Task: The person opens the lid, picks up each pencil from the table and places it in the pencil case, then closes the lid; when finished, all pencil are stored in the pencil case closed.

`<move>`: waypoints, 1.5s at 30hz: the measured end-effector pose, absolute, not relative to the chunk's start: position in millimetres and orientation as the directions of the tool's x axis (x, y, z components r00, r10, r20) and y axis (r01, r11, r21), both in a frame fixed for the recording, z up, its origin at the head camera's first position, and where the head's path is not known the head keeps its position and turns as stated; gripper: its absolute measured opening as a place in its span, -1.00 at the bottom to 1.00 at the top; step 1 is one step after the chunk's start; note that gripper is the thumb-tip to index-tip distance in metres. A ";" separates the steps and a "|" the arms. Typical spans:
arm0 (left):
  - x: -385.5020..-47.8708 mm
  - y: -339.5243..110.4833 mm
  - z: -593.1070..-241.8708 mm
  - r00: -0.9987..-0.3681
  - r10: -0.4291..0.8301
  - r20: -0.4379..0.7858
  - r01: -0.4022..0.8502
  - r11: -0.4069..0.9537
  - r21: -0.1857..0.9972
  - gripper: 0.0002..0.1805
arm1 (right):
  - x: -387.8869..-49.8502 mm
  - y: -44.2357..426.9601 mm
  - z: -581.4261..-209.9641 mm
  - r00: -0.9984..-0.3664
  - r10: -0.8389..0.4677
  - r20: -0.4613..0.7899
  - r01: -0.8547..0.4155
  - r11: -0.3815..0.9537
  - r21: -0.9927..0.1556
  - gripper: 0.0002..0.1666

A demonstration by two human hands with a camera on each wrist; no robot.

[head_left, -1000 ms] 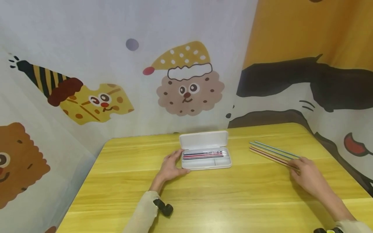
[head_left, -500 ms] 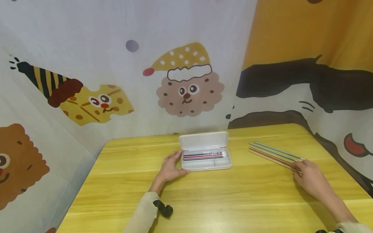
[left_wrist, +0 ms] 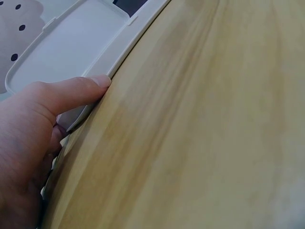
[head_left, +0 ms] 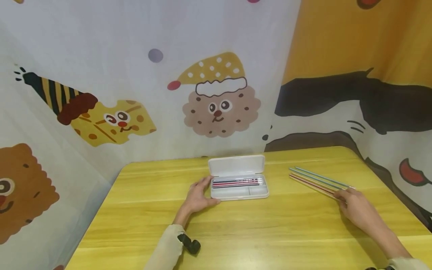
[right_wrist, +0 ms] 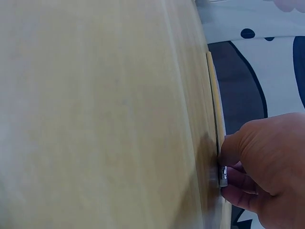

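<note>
A white pencil case (head_left: 229, 194) lies with its lid (head_left: 236, 165) up, and several dark and red pencils (head_left: 233, 183) fill its back compartment. My left hand (head_left: 197, 197) holds the case's left end, its thumb (left_wrist: 78, 92) on the front edge in the left wrist view. To the right, a fanned group of blue pencils (head_left: 324, 177) and reddish and yellow pencils (head_left: 310, 183) lies on the table. Over their near ends, my right hand (head_left: 359, 210) pinches a pencil. The right wrist view shows a yellow pencil (right_wrist: 216, 95) running up from the fingers; the other pencils are mostly hidden there.
The yellow wood-grain table (head_left: 263, 232) reaches back to a curtain (head_left: 162, 97) printed with cartoon figures. The case stands close to the table's back edge. Its front compartments are bare. The loose pencils lie towards the table's right side.
My right hand has shifted slightly right and nearer along the loose pencils' near ends. The pencils' far tips stay in place. My left hand remains on the case, and the head view has tilted a little.
</note>
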State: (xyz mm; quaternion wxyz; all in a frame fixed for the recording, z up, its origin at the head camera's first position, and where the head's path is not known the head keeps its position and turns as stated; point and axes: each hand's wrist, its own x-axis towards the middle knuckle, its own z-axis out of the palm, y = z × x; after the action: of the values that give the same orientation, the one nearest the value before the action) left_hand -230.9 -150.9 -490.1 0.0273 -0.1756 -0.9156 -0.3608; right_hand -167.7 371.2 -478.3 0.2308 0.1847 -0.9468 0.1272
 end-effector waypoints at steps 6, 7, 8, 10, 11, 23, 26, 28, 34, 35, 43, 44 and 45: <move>-229.6 -150.4 -489.4 -0.942 0.289 0.172 0.328 0.674 0.662 0.00 | -168.2 371.7 -479.1 -0.825 -0.298 0.480 -0.417 0.895 -0.161 -0.71; -229.5 -150.2 -489.4 -0.943 0.287 0.170 0.325 0.671 0.666 0.00 | -168.2 371.9 -479.3 -0.823 -0.301 0.482 -0.420 0.894 -0.157 -0.71; -229.3 -150.1 -489.5 -0.944 0.284 0.169 0.321 0.670 0.669 0.00 | -168.2 372.2 -479.5 -0.822 -0.304 0.482 -0.422 0.893 -0.158 -0.70; -228.8 -149.8 -489.1 -0.946 0.279 0.165 0.315 0.670 0.672 0.00 | -168.5 372.9 -480.0 -0.817 -0.311 0.486 -0.429 0.890 -0.153 -0.70; -228.4 -149.6 -488.8 -0.947 0.276 0.164 0.312 0.671 0.672 0.00 | -168.9 373.2 -480.0 -0.816 -0.314 0.485 -0.433 0.889 -0.152 -0.69; -227.9 -149.0 -488.4 -0.946 0.285 0.157 0.314 0.681 0.662 0.00 | -170.8 367.3 -477.6 -0.770 -0.344 0.537 -0.482 0.866 -0.137 -0.67; -228.1 -149.0 -488.8 -0.945 0.285 0.158 0.316 0.682 0.660 0.00 | -173.2 363.3 -474.5 -0.749 -0.362 0.555 -0.508 0.852 -0.128 -0.65; -228.6 -149.2 -488.9 -0.945 0.287 0.159 0.318 0.681 0.660 0.01 | -174.1 360.6 -472.9 -0.737 -0.372 0.565 -0.523 0.843 -0.127 -0.63; -228.6 -149.3 -489.2 -0.945 0.287 0.155 0.316 0.683 0.659 0.01 | -174.7 350.8 -467.7 -0.742 -0.377 0.555 -0.533 0.833 -0.148 -0.60; -228.8 -149.3 -489.5 -0.945 0.288 0.157 0.317 0.682 0.659 0.01 | -175.0 348.9 -466.3 -0.742 -0.377 0.554 -0.534 0.833 -0.148 -0.60; -231.5 -150.4 -492.6 -0.938 0.301 0.172 0.339 0.687 0.642 0.00 | -178.9 330.3 -454.6 -0.738 -0.405 0.540 -0.561 0.813 -0.157 -0.59; -231.4 -150.5 -492.7 -0.938 0.302 0.172 0.339 0.688 0.642 0.00 | -179.9 327.4 -453.5 -0.730 -0.413 0.545 -0.571 0.807 -0.153 -0.58; -231.1 -150.7 -493.1 -0.937 0.302 0.175 0.341 0.686 0.643 0.00 | -181.0 324.7 -452.6 -0.721 -0.422 0.549 -0.582 0.799 -0.150 -0.58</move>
State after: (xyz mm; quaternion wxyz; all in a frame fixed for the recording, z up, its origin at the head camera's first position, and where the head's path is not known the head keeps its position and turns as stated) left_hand -231.1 -150.7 -493.1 0.0276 -0.1750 -0.9178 -0.3554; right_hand -181.0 324.7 -452.6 0.2528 0.2746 -0.9142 0.1580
